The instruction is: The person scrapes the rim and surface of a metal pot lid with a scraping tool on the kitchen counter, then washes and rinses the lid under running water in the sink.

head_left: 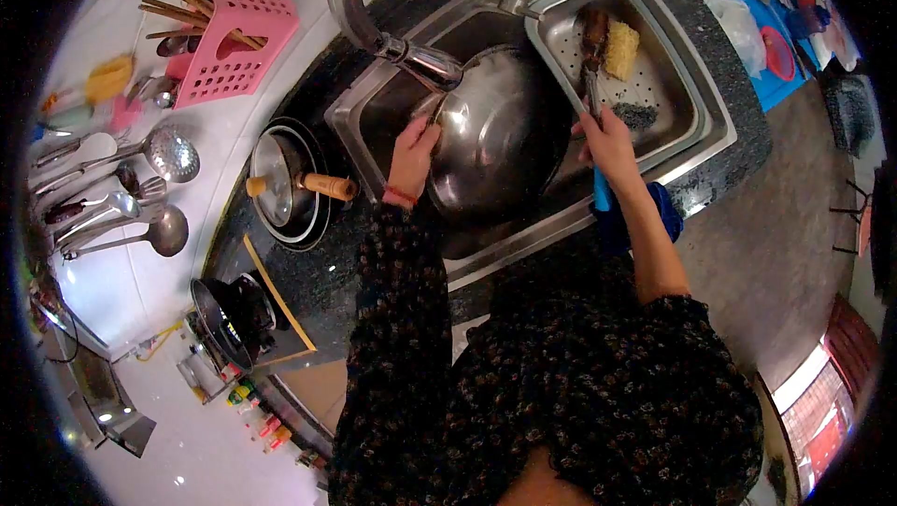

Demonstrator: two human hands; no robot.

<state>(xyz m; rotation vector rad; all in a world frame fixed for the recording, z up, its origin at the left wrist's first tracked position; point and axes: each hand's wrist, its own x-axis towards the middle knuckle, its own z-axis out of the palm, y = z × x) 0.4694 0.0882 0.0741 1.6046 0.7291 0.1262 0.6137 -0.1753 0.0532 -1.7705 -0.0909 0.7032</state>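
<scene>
A large dark metal pan point(491, 132) lies tilted in the left sink basin, its surface shiny and wet-looking. My left hand point(413, 158) is closed on the pan's left rim, just below the faucet head point(434, 67). Over the divider between the basins, my right hand point(609, 143) is wrapped round a long-handled brush point(590, 85) with a blue handle end; its dark head points into the right basin. Beside the head sits a yellow sponge point(621, 50), and a dark scouring pad point(635, 115) lies lower in that basin.
Pots with a glass lid point(274, 179) stand on the counter left of the sink. A pink utensil holder point(229, 48) and hanging ladles point(168, 230) are on the wall. A black pan point(222, 324) is at lower left. A blue surface point(790, 85) with plastic items is at upper right.
</scene>
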